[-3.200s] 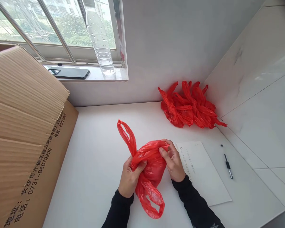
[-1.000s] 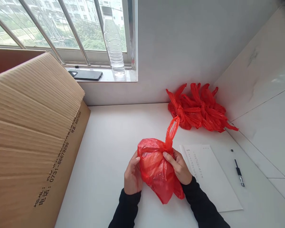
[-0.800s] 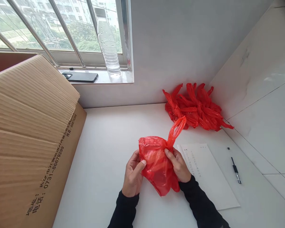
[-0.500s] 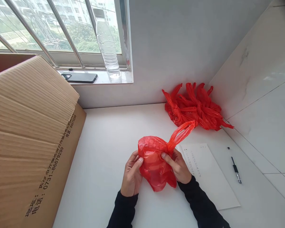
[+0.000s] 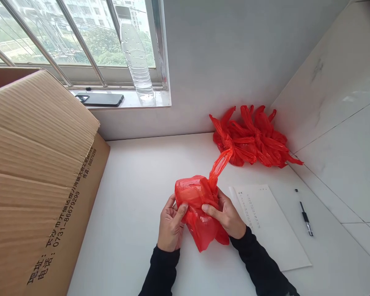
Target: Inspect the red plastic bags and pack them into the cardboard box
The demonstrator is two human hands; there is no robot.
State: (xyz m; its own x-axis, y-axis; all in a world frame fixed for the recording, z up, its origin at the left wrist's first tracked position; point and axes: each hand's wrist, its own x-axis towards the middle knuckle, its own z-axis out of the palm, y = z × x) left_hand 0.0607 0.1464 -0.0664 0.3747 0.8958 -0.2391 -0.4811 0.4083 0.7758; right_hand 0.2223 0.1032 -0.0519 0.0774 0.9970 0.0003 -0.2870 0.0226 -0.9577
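Between my hands is a red plastic bag, wrapped around something whose kind I cannot make out through the film. Its looped handle sticks up and to the right from the gathered neck. My left hand grips the bag's left side, with the thumb on the front and the fingers behind. On the other side, my right hand grips it near the neck, thumb across the front. Past the bag, a heap of red plastic bags lies against the wall.
A large open cardboard box stands on the left. On the windowsill are a phone and a clear water bottle. Right of my hands lie paper sheets with writing, a pen and its small black cap on the white table.
The held bag has turned a little, its handle loop swinging left and more upright. Both thumbs have shifted inward over the bag's front. The camera view has moved slightly.
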